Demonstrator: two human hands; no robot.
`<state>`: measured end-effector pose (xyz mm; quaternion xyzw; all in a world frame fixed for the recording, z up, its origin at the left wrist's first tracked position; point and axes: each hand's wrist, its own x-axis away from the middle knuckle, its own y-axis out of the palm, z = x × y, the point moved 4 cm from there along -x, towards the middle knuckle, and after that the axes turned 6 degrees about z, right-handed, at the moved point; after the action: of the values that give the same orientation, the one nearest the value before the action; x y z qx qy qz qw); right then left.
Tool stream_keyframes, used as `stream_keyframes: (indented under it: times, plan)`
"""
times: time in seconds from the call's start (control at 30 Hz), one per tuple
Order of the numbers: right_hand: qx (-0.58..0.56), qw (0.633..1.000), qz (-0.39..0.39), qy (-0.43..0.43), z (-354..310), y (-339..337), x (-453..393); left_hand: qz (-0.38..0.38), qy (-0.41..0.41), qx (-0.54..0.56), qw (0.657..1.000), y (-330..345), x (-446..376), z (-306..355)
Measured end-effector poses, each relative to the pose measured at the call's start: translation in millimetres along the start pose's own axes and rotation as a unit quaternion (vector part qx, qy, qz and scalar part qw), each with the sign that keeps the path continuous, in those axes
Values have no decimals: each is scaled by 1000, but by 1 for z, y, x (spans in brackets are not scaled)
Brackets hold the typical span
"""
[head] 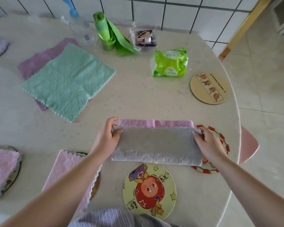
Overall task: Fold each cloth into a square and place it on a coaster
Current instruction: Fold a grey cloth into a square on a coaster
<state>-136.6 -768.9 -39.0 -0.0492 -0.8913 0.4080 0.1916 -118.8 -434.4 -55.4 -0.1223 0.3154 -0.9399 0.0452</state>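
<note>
A cloth, grey on one side and pink on the other (156,145), lies folded over in front of me, a pink strip showing along its far edge. My left hand (107,138) pinches its far left corner and my right hand (206,141) pinches its far right corner. Its right end overlaps a red-bordered coaster (223,141). A cartoon coaster (149,189) lies bare just below. Folded pink cloths rest on coasters at the lower left (69,174) and far left (2,169). A green cloth (67,79) lies flat over a purple cloth (34,63).
A beige round coaster (209,88) sits at the right near the table's curved edge. At the back stand a green bag roll (105,33), a clear spray bottle (80,25), a green tissue pack (170,63) and a small dark box (145,38). A pink stool (247,145) is at the right.
</note>
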Motion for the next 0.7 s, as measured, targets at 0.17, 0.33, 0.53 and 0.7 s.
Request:
stream_keyframes:
  times: [0.17, 0.33, 0.53, 0.7]
  plan:
    - [-10, 1000, 19, 14, -1, 1, -8, 6, 23, -42, 999, 2, -15, 8]
    - [-8, 999, 27, 31, -1, 2, -15, 22, 22, -97, 995, 3, -25, 11]
    - [16, 999, 38, 24, -4, 3, -22, 29, -14, -104, 994, 5, -35, 5]
    - [27, 998, 44, 28, -5, 2, -29, 22, -42, -105, 993, 6, -43, 5]
